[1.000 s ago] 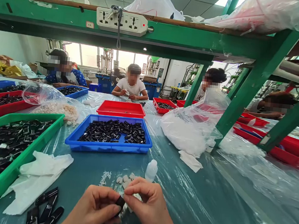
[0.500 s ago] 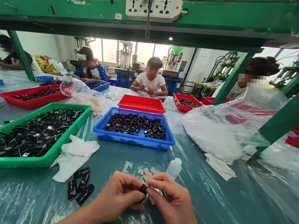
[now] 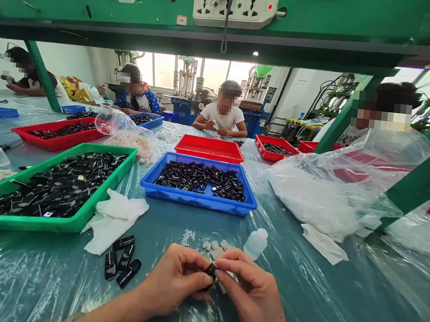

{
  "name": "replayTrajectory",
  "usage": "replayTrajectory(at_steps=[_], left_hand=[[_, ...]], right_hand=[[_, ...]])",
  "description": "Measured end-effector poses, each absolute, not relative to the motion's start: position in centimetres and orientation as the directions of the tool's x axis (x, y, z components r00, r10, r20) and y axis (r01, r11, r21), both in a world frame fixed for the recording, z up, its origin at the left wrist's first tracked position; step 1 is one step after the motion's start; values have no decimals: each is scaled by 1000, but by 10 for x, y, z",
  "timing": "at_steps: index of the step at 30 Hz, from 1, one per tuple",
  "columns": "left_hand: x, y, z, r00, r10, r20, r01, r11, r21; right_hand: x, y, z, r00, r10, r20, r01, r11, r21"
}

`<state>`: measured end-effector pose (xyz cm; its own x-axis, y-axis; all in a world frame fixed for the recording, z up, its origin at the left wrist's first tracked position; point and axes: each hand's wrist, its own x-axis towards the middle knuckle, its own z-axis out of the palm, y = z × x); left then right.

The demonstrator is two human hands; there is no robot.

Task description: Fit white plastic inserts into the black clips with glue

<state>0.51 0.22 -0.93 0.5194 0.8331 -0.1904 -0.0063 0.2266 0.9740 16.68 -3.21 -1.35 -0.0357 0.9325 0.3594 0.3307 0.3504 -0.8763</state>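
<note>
Between my two hands, low in the middle of the head view, is a small black glossy piece (image 3: 211, 271), mostly covered by fingers. My left hand (image 3: 177, 280) is closed around it with thumb and fingers. From the other side, the thumb and fingertips of my right hand (image 3: 250, 287) pinch at its edge; whether they also hold something small I cannot make out. Just behind my fingers lie several pale flat pieces (image 3: 215, 248) and a scatter of tiny white bits (image 3: 188, 237). Several similar black pieces (image 3: 123, 261) rest on the table left of my left hand.
A translucent bottle (image 3: 256, 243) stands behind my right hand. Ahead are a blue tray (image 3: 195, 200) and a green tray (image 3: 78, 223) of black pieces, plus a red tray (image 3: 208, 155). White tissue (image 3: 117, 217) lies left, a plastic bag (image 3: 323, 193) right. Co-workers sit beyond; a green shelf (image 3: 138, 14) spans overhead.
The whole view has shifted slightly, so the scene sits a little further right. Both hands keep nearly the same hold on the black piece.
</note>
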Motion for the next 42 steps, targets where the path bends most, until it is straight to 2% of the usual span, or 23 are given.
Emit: replayTrajectory(at_steps=[9,17,25,36,42], left_hand=[[5,2,-9,533,822,-202,-24,253,967],[4,5,-8,511,835,-204,-136,313,940],[3,8,-7,524,825,-209,-234,376,897],[3,10,-5,538,817,-207,-248,388,888],[3,11,-10,500,838,-220,-222,370,902]], right_hand=[[166,-33,-11,-51,944,325,314,324,-893],[164,-33,-18,83,964,252,148,238,-960],[163,-31,-19,71,977,203,28,202,-979],[164,-32,-34,27,979,203,79,200,-977],[168,-34,-28,-95,965,246,232,262,-937]])
